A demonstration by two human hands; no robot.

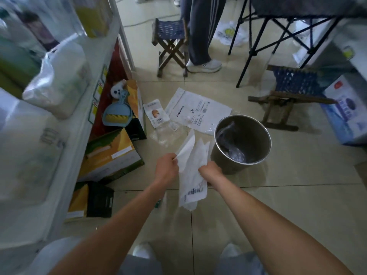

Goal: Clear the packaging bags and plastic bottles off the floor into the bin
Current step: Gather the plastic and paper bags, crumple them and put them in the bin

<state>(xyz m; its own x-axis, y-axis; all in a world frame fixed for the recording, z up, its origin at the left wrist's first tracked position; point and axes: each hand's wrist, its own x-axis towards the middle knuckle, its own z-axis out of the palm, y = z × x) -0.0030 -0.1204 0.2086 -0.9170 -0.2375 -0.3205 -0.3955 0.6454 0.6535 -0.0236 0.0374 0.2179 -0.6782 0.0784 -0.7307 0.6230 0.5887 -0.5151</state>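
**Both hands on 1 white bag beside the bin**

I see both forearms reaching forward and down from the bottom edge, converging just left of the steel bin (241, 142). My left hand (166, 167) is curled into a fist, pinching the upper corner of a white packaging bag (191, 175). My right hand (210, 171) is closed on the same bag's right edge, wrist bent slightly inward, right up against the bin's near wall. Neither hand is spread; both are clamped on the bag.

The bag hangs between the hands, creased and partly folded, with a printed barcode label low on its face and its lower end drooping toward the floor (278, 205). It is off the floor and outside the bin, just left of the rim.

Inside the bin lies crumpled clear plastic (232, 143). Beyond the bin, on the floor, a large white mailer bag (198, 112) lies flat, touching the bin's far-left side. Left of that mailer sits a small printed pouch (155, 114), and clear wrap (162, 135) lies between the pouch and the held bag.
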